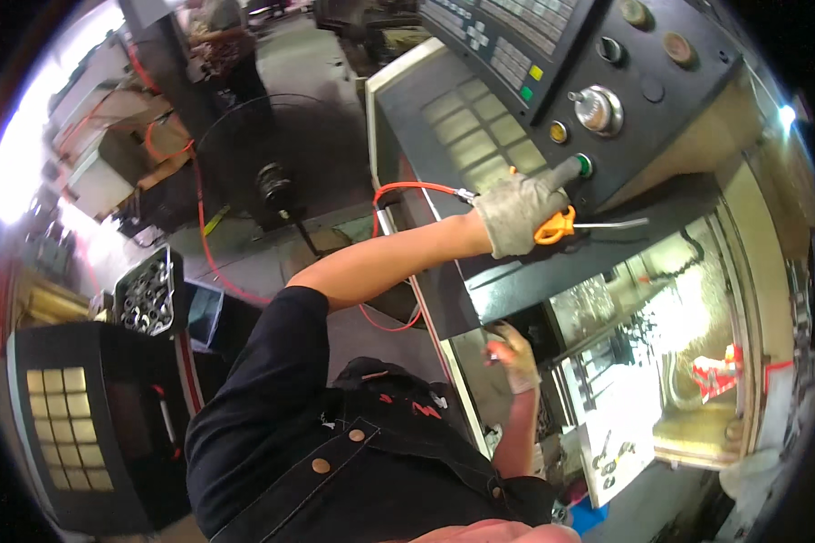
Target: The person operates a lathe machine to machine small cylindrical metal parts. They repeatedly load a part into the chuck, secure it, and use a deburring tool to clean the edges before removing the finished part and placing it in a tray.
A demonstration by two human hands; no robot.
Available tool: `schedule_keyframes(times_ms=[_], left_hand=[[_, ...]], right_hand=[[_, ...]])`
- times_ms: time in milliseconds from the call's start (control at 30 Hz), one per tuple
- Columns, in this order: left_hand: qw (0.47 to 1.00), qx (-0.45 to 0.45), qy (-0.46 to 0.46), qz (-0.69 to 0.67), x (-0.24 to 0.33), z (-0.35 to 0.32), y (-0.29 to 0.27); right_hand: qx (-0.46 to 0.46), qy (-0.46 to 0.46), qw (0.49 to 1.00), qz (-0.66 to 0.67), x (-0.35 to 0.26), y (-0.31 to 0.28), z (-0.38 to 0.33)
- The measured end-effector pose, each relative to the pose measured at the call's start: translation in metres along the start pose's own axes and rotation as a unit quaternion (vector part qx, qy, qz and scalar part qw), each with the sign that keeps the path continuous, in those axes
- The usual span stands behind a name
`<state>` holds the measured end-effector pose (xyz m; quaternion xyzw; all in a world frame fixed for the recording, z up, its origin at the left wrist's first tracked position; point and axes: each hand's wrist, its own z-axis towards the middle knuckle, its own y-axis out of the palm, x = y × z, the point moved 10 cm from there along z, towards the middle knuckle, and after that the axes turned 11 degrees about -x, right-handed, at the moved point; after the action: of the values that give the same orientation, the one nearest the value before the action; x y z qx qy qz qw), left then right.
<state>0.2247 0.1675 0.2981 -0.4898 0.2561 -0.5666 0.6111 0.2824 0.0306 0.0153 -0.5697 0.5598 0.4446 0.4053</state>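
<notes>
Green round button (585,166) on the dark sloped control panel (643,136) is the thing in play — it sits low on the panel, just below the silver rotary knob (597,109) and right of a small amber button (559,132). Left hand (522,210), in a grey work glove, has its index finger stretched onto the green button while the other fingers stay clenched around an orange-handled air blow gun (561,224), thin metal nozzle pointing right, orange coiled hose (407,190) trailing back along the forearm. Right hand (511,353), also gloved, hangs lower by the machine's front edge, fingers loosely curled; cannot tell if it holds anything. To press well, my read: keep the fingertip square on the green button, clear of the knob and amber button, and keep the gun's nozzle off the panel face — the hose should stay slack so it doesn't tug the wrist. Beyond, a window (661,308) shows a bright wet machining chamber; a tray of metal parts (145,294) sits far left.
</notes>
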Motion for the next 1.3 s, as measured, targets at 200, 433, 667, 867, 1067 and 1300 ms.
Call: schedule_keyframes(times_ms=[200,433,667,867,1067,1300], left_hand=[[1.000,-0.024,-0.008,0.014,0.011,0.003,0.001],[0.984,0.117,0.005,-0.136,-0.003,-0.086,-0.019],[0.819,0.069,-0.127,-0.556,-0.017,-0.260,0.123],[0.711,-0.153,-0.177,-0.663,0.052,-0.351,0.244],[0.849,-0.371,0.102,-0.362,0.225,-0.330,0.221],[0.740,-0.551,0.273,-0.271,0.329,-0.389,0.266]], right_hand=[[0.158,-0.042,0.986,0.032,-0.001,0.057,0.007],[0.227,-0.058,0.968,0.085,0.014,0.054,0.013],[0.309,-0.034,0.939,0.150,0.047,0.040,-0.042],[0.401,-0.163,0.824,0.366,0.053,0.054,-0.148],[0.295,-0.419,0.632,0.581,0.117,0.095,-0.313],[0.508,-0.402,0.575,0.500,0.193,0.177,-0.461]])
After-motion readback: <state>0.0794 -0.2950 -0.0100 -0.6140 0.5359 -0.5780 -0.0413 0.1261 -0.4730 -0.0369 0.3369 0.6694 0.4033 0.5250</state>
